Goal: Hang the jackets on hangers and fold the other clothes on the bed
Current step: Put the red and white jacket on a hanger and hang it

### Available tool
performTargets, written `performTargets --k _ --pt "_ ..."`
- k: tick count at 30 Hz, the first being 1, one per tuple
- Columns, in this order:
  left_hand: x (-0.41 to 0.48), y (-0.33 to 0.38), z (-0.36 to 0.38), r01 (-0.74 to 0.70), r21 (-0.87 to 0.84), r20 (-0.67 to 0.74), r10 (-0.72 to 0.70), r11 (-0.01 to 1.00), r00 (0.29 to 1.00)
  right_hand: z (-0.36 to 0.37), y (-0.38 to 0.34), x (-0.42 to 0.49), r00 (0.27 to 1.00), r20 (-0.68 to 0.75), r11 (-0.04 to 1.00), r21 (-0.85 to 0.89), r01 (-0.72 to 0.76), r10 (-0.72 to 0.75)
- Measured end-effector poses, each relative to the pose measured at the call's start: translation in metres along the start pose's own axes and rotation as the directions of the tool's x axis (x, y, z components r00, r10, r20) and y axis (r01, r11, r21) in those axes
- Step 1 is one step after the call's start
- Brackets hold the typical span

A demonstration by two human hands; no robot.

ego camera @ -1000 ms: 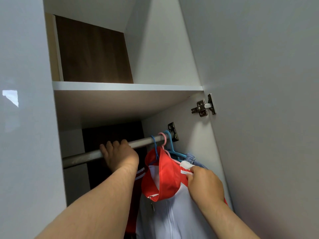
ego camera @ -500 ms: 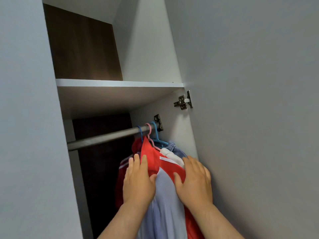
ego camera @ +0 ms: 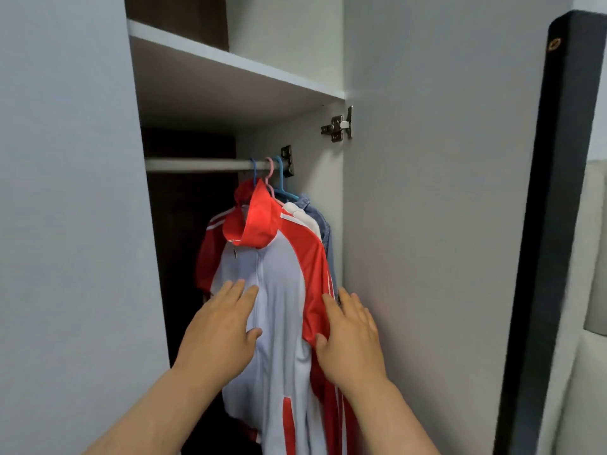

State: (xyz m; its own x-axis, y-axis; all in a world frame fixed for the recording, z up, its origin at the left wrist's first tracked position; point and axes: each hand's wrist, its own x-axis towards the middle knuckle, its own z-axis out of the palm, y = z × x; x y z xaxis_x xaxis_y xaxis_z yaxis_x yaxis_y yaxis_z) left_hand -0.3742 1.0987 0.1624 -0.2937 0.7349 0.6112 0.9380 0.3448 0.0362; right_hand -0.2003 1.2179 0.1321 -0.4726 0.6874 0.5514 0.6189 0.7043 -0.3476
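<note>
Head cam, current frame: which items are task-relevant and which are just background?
Job:
- red-and-white jacket, hanging
- denim jacket beside it
- hangers
- rail
- left hand and right hand, open, touching the red-and-white jacket

Background:
- shelf
- door hinge
- wardrobe door

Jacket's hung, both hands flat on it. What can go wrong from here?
1. The hangers crowd the right end of the rod; a push from the left hand may tangle or unhook one.
2. The hood of the jacket sits bunched; a downward tug could slip it off.
3. The right hand rests on the sleeve near the door; closing might pinch it.
</note>
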Motion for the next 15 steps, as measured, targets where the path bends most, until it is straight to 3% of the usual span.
performTargets --k 6,15 --pt "-0.034 0.005 0.016 0.011 -0.077 0.048 -0.007 0.997 0.999 0.005 0.008 -0.028 0.999 0.042 0.999 -0.037 0.024 -0.022" --pt "-0.035 -0.004 0.07 0.027 -0.308 0.101 0.004 0.951 0.995 0.034 0.018 -0.033 0.996 0.045 0.994 -0.078 -0.074 0.078"
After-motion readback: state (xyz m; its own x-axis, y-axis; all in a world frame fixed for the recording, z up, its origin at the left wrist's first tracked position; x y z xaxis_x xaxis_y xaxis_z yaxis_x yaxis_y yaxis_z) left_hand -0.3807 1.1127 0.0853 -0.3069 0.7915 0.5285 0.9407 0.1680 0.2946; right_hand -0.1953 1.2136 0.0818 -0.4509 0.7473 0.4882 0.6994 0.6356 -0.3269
